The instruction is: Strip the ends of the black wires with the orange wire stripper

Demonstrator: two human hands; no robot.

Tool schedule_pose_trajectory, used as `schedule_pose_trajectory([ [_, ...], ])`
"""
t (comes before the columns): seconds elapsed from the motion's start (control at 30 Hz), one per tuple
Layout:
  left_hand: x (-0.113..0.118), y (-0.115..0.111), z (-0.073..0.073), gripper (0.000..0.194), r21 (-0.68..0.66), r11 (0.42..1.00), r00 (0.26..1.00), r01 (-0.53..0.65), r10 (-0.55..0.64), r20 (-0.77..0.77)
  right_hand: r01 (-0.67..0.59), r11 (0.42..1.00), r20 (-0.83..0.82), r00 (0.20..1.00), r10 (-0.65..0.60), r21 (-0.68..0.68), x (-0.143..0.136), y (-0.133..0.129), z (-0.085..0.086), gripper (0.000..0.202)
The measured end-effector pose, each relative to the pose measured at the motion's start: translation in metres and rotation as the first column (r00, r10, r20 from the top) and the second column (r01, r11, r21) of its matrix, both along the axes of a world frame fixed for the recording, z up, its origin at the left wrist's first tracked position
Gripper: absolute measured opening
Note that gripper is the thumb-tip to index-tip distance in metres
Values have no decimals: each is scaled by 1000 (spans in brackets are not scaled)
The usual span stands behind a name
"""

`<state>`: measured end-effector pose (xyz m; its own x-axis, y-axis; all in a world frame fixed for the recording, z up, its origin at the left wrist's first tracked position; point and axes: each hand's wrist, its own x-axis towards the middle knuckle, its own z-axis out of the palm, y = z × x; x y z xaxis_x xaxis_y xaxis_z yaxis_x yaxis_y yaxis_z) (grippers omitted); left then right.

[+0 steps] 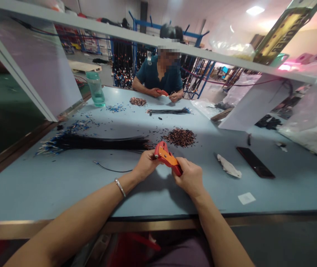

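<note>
My right hand (190,176) is closed round the handles of red and orange crimping pliers (166,155), held above the table with the head pointing left. My left hand (146,164) is pinched at the head of the pliers. A thin black wire (114,170) with a blue tip at its far left end runs to the left hand and passes out of sight behind the wrist; its other end is hidden. Just beyond the hands lie a thick bundle of black wires (99,142) with blue ends at the left, and a pile of small copper-coloured pieces (181,137).
Across the table (77,196) a person (158,76) holds a red tool, near a second wire bundle (169,111) and copper-coloured pile (138,101). A green bottle (95,91) stands at the back left. A phone (255,162) and crumpled white scrap (229,166) lie right. A shelf crosses overhead.
</note>
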<state>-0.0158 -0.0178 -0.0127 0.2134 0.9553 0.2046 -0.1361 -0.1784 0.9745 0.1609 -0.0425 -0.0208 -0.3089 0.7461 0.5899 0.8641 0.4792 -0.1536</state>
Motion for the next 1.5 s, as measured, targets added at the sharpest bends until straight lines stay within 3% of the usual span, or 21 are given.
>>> schedule_pose_trajectory([
  [0.2, -1, 3, -6, 27, -17, 1000, 1000, -10, 10, -5, -1, 1000, -1, 1000, 1, -3, 1, 0, -2, 13],
  [0.37, 1, 3, 0, 29, -33, 999, 1000, -9, 9, 2, 3, 998, -24, 1000, -4, -57, -1, 0, -1, 12],
  [0.5, 3, 2, 4, 24, -39, 997, 998, -60, 59, -17, 19, 982, -193, 980, -56, -189, -3, 0, 5, 15],
  [0.6, 4, 2, 3, 17, -75, 989, 991, -129, 125, -51, -26, 948, -404, 908, -110, -316, -1, 0, 12, 19],
  [0.67, 4, 2, 2, 17, -78, 983, 983, -169, 163, -80, -154, 903, -566, 817, -112, -401, 2, 1, 16, 21],
  [0.77, 3, 5, 1, 18, -41, 974, 969, -222, 216, -117, -452, 758, -798, 585, -146, -470, 5, 2, 20, 26],
  [0.83, 1, 8, 0, 20, -12, 966, 958, -257, 253, -135, -592, 659, -871, 440, -218, -464, 5, 2, 21, 30],
  [0.93, -4, 11, -1, 20, 35, 957, 940, -289, 291, -181, -687, 568, -891, 330, -313, -454, 6, 2, 23, 32],
  [1.07, -8, 12, -3, 17, 106, 940, 900, -324, 341, -271, -757, 478, -881, 278, -382, -446, 8, 1, 23, 34],
  [1.27, -9, 12, -2, 15, 158, 918, 854, -362, 395, -337, -828, 317, -844, 302, -443, -463, 12, 1, 22, 34],
  [1.5, -9, 9, -1, 19, 184, 924, 864, -334, 378, -333, -858, 250, -853, 328, -407, -449, 12, 0, 22, 30],
])
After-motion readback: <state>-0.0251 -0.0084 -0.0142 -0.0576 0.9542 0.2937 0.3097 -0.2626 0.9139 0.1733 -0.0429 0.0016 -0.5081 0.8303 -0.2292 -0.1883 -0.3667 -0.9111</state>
